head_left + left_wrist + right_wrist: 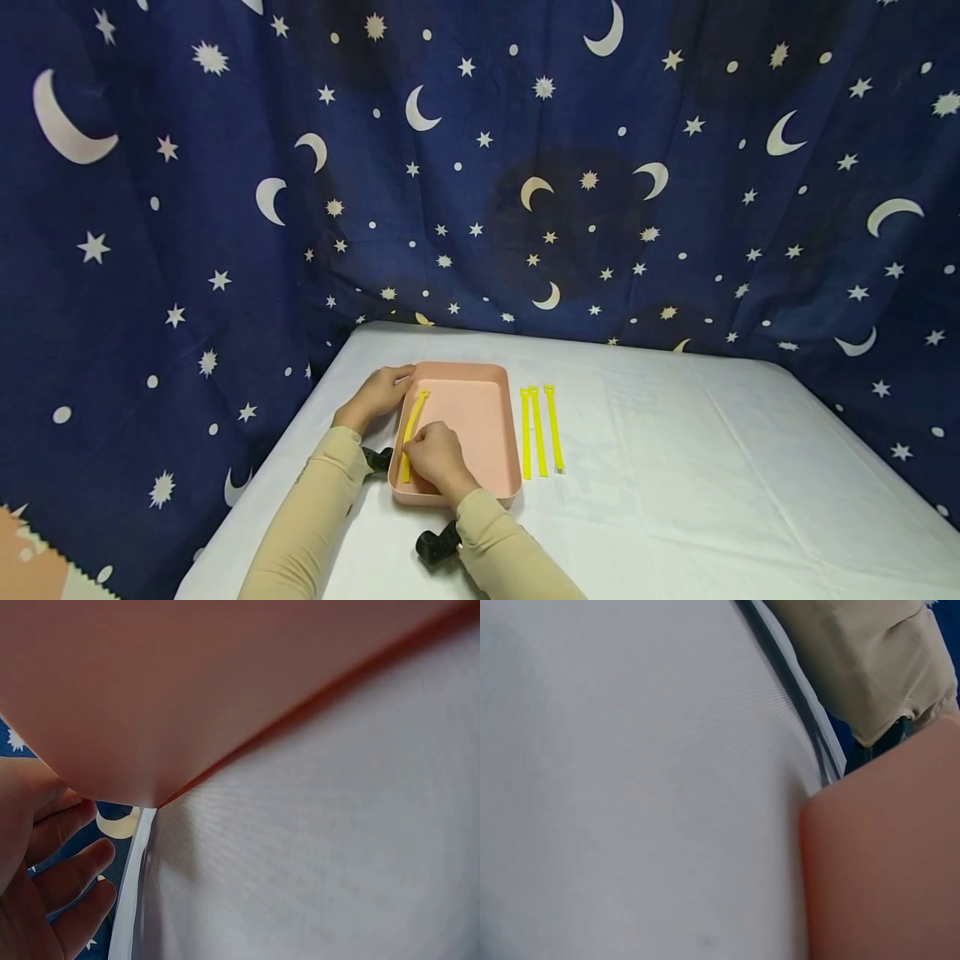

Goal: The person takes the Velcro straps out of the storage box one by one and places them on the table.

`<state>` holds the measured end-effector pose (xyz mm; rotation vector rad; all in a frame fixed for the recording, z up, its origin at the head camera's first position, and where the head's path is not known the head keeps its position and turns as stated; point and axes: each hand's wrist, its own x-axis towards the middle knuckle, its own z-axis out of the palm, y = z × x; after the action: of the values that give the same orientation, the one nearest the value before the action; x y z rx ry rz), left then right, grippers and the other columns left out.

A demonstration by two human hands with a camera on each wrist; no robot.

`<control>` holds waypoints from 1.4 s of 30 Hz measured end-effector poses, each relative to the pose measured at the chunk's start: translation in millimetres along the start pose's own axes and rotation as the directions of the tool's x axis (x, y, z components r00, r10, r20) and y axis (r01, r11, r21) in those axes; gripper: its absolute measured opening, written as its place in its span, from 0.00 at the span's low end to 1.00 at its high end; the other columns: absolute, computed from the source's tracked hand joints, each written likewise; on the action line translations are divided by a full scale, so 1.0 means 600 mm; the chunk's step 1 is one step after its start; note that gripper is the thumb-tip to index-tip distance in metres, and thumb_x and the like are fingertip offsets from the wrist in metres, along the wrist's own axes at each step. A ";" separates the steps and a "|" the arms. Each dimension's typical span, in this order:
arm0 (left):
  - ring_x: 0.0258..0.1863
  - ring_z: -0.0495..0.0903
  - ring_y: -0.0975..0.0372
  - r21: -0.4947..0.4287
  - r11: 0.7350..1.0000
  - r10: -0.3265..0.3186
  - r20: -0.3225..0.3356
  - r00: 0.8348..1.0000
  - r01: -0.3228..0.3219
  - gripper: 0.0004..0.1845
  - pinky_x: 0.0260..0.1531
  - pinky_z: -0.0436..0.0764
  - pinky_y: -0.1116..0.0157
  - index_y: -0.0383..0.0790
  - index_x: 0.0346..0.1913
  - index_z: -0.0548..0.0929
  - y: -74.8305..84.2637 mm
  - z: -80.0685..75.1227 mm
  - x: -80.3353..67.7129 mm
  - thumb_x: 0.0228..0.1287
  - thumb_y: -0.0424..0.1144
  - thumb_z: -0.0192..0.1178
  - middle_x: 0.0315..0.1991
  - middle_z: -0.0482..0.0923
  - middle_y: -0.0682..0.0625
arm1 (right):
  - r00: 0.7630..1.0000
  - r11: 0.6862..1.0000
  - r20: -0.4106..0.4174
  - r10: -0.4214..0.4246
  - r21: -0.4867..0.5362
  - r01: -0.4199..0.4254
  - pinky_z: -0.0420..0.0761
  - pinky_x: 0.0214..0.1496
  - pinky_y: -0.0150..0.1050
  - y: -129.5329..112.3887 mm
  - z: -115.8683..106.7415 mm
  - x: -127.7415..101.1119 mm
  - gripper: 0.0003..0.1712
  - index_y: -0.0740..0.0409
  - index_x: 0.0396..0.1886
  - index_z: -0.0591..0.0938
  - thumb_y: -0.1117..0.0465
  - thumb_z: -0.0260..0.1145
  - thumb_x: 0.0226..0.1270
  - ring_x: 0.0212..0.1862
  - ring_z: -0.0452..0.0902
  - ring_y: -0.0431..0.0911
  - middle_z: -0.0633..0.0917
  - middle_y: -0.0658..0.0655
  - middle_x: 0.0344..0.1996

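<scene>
A pink rectangular tray [480, 425] stands on the white-covered table. Inside it, along the left wall, lies a yellow cable strap [420, 408] with a slotted head at its far end. My right hand [438, 458] reaches over the near part of the tray and pinches this strap at its lower middle. At the far left corner my left hand [381, 392] touches the rim with fingers loosely extended. In the left wrist view its lower fingers [75, 885] are spread off the tray's outer wall [187, 690]. The right wrist view shows the tray's outside but not the right hand.
Right of the tray lie several yellow straps [535, 433], side by side and lengthwise. The white cloth [712, 467] spreads on to the right. A dark blue curtain [480, 192] with moons and stars hangs behind and left. Black wrist mounts [437, 546] stick out below the forearms.
</scene>
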<state>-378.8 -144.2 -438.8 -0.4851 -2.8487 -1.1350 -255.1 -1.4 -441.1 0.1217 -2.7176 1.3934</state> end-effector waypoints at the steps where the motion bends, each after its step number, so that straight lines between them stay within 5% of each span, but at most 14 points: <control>1: 0.73 0.67 0.46 -0.002 1.000 -0.006 0.003 1.000 0.006 0.23 0.74 0.65 0.47 0.36 0.71 0.72 0.000 0.000 0.000 0.78 0.40 0.50 0.71 0.70 0.41 | 1.000 1.000 0.003 0.004 0.009 -0.004 0.62 0.13 0.26 0.001 0.000 0.000 0.16 0.56 0.08 0.78 0.69 0.64 0.54 0.10 0.65 0.36 0.69 0.43 0.04; 14: 0.74 0.65 0.47 -0.039 0.998 -0.043 0.007 0.999 0.043 0.24 0.76 0.63 0.48 0.38 0.71 0.72 0.000 -0.002 -0.004 0.78 0.41 0.50 0.72 0.69 0.43 | 0.994 0.972 0.074 0.077 0.216 -0.092 0.72 0.13 0.24 0.004 -0.001 0.000 0.12 0.66 0.18 0.82 0.72 0.62 0.61 0.11 0.70 0.36 0.78 0.53 0.09; 42: 0.72 0.67 0.46 -0.002 1.000 0.014 -0.004 1.000 -0.014 0.23 0.74 0.66 0.48 0.36 0.70 0.73 -0.003 -0.002 0.000 0.77 0.40 0.51 0.71 0.71 0.40 | 0.994 0.945 0.099 0.050 0.319 -0.079 0.77 0.16 0.26 0.031 -0.043 0.006 0.10 0.71 0.26 0.84 0.70 0.63 0.67 0.15 0.74 0.39 0.80 0.55 0.14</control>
<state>-379.5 -146.2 -439.2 -0.5013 -2.8368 -1.1349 -259.4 30.2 -440.5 0.1190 -2.5568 1.8868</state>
